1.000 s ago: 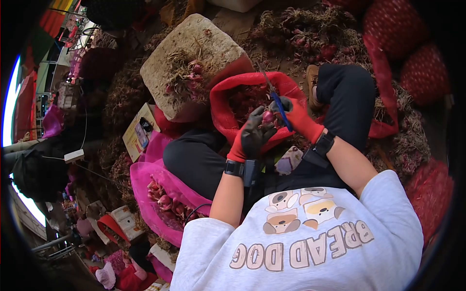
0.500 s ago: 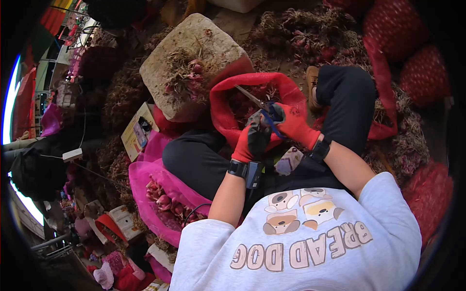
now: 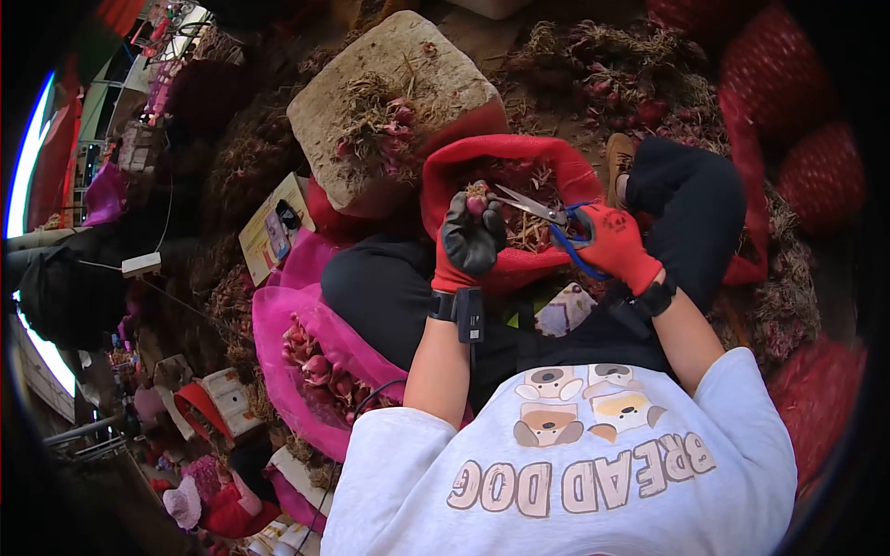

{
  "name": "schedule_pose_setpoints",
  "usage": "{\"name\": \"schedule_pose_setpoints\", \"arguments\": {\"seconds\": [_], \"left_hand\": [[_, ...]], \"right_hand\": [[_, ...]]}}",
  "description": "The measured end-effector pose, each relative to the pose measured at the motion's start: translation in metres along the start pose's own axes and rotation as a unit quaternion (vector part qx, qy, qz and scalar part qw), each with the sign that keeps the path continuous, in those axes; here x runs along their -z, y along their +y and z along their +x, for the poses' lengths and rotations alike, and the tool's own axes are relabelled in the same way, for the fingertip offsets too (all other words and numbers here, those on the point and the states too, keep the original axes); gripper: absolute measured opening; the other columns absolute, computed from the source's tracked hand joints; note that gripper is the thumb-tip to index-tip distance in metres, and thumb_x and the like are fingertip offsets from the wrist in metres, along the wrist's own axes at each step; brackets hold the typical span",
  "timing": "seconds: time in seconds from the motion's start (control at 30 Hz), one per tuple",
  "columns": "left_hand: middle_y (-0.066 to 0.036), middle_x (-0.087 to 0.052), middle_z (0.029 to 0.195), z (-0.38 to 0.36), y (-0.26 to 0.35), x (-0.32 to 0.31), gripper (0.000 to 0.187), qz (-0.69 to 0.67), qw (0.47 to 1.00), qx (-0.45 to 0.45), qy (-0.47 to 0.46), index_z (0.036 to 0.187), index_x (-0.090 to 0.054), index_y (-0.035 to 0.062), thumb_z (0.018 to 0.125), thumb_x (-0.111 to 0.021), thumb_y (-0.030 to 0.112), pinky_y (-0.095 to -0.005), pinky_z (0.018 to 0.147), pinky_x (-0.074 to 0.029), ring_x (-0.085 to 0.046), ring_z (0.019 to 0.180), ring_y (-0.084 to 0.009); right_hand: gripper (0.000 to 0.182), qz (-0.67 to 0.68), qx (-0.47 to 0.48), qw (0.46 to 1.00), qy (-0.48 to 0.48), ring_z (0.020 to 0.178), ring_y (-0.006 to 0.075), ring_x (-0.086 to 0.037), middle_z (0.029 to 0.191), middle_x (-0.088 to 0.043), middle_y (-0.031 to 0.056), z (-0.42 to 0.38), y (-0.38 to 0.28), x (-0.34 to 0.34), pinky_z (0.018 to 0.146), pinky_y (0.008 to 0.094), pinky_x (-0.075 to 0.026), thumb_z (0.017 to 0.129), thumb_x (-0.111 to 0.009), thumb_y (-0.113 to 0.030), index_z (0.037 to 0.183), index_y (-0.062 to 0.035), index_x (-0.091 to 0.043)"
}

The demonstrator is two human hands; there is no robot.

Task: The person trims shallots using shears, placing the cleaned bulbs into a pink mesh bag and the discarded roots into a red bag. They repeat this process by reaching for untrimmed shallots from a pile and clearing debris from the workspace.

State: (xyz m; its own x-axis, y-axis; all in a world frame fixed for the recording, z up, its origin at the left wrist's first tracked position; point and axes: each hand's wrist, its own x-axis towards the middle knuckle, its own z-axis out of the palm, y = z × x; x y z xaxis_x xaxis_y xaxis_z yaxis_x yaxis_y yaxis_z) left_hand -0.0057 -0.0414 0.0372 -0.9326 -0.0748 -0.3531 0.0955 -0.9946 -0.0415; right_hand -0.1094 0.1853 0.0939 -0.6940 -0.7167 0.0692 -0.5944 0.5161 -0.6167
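Observation:
Near the middle, my left hand, in a red glove with a dark palm, is closed on a small purple-red shallot with dry roots or stem showing at its tip. My right hand, also in a red glove, grips scissors with blue handles. The scissor blades are spread and point left toward the shallot, just apart from it. Both hands are over the near part of a red mesh bag with its mouth open. Dry trimmings lie inside this bag.
A worn foam block at upper left carries a bunch of shallots with dry stalks. A pink mesh bag of trimmed shallots lies by my left knee. Filled red sacks and more stalked bunches lie right and beyond.
My hands have moved apart, and the shallot now shows in my left hand with its palm turned up. The scissors have swung lower and leftward, blades spread wider. The whole view has shifted slightly.

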Motion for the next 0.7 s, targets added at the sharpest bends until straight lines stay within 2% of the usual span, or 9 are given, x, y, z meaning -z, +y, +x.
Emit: {"name": "schedule_pose_setpoints", "arguments": {"seconds": [0.13,0.23,0.33,0.37,0.4,0.47,0.6,0.67,0.7], "left_hand": [[-0.003,-0.064,0.1,-0.002,-0.005,0.008,0.029,0.004,0.998,-0.001,-0.056,0.112,-0.059,0.0045,0.09,-0.057,0.023,-0.0333,0.083,-0.049,-0.059,0.092,-0.0132],[-0.001,-0.062,0.104,-0.005,-0.009,0.006,0.034,0.042,0.993,0.053,-0.099,0.122,-0.052,0.0068,0.092,-0.054,0.022,-0.0316,0.087,-0.045,-0.058,0.094,-0.0084],[0.0,-0.058,0.109,-0.014,-0.015,-0.001,0.038,0.163,0.984,-0.002,-0.07,0.129,-0.044,0.008,0.093,-0.051,0.02,-0.0283,0.088,-0.043,-0.056,0.097,-0.0076],[0.0,-0.057,0.109,-0.012,-0.015,0.003,0.038,0.395,0.913,-0.083,-0.056,0.129,-0.043,0.0083,0.094,-0.049,0.021,-0.0278,0.087,-0.043,-0.055,0.097,-0.0076],[0.001,-0.056,0.11,-0.009,-0.012,0.013,0.037,0.601,0.782,-0.158,-0.039,0.129,-0.043,0.0086,0.094,-0.048,0.022,-0.0273,0.087,-0.043,-0.055,0.097,-0.0075],[0.001,-0.055,0.11,-0.003,-0.011,0.028,0.036,0.754,0.619,-0.22,-0.012,0.128,-0.043,0.0089,0.095,-0.047,0.022,-0.0267,0.086,-0.044,-0.054,0.098,-0.0079],[0.001,-0.056,0.107,0.006,-0.013,0.044,0.033,0.695,0.686,-0.214,0.018,0.125,-0.045,0.0089,0.094,-0.048,0.022,-0.0264,0.084,-0.044,-0.053,0.1,-0.0093],[0.001,-0.056,0.105,0.005,-0.011,0.043,0.032,0.523,0.841,-0.142,-0.008,0.124,-0.046,0.0087,0.094,-0.049,0.021,-0.0265,0.084,-0.045,-0.053,0.101,-0.01],[0.001,-0.056,0.104,0.002,-0.008,0.032,0.032,0.34,0.937,-0.064,-0.042,0.123,-0.046,0.0084,0.094,-0.049,0.021,-0.0267,0.085,-0.045,-0.053,0.101,-0.0105]], "right_hand": [[0.04,-0.014,0.007,1.0,-0.012,0.075,0.0283,-0.062,0.079,-0.062,0.0097,-0.001,0.0,0.0,0.064,0.0378,-0.048,0.075,-0.065,-0.049,0.086,-0.0106,-0.06],[0.04,-0.027,0.013,1.0,-0.004,0.073,0.0282,-0.062,0.078,-0.062,0.0096,0.0,0.002,-0.006,0.064,0.0376,-0.048,0.075,-0.065,-0.049,0.085,-0.0109,-0.06],[0.04,-0.06,-0.004,0.997,-0.039,0.072,0.0288,-0.062,0.076,-0.062,0.0101,0.0,0.004,-0.005,0.064,0.0381,-0.048,0.075,-0.065,-0.049,0.085,-0.0102,-0.06],[0.041,-0.075,-0.014,0.995,-0.059,0.072,0.0291,-0.062,0.075,-0.062,0.0104,0.0,0.006,-0.005,0.064,0.0384,-0.048,0.075,-0.064,-0.049,0.085,-0.0099,-0.06],[0.042,-0.074,-0.005,0.996,-0.059,0.071,0.0294,-0.062,0.075,-0.062,0.0111,-0.001,0.008,-0.006,0.064,0.0389,-0.048,0.075,-0.064,-0.049,0.085,-0.0091,-0.06],[0.044,-0.071,0.011,0.996,-0.057,0.071,0.03,-0.062,0.074,-0.063,0.0125,-0.004,0.016,-0.012,0.065,0.0399,-0.048,0.075,-0.064,-0.05,0.085,-0.0076,-0.06],[0.031,-0.035,-0.043,0.991,-0.122,0.072,0.0297,-0.063,0.077,-0.064,0.0127,-0.005,0.026,-0.024,0.065,0.0389,-0.048,0.077,-0.068,-0.036,0.091,-0.0086,-0.064],[0.032,0.053,-0.109,0.975,-0.185,0.074,0.03,-0.063,0.078,-0.064,0.0131,-0.004,0.024,-0.027,0.066,0.0386,-0.048,0.078,-0.067,-0.037,0.091,-0.0087,-0.065],[0.036,0.081,-0.099,0.977,-0.169,0.073,0.0311,-0.063,0.076,-0.064,0.0132,-0.003,0.018,-0.023,0.066,0.0393,-0.048,0.078,-0.065,-0.043,0.088,-0.008,-0.064]]}}
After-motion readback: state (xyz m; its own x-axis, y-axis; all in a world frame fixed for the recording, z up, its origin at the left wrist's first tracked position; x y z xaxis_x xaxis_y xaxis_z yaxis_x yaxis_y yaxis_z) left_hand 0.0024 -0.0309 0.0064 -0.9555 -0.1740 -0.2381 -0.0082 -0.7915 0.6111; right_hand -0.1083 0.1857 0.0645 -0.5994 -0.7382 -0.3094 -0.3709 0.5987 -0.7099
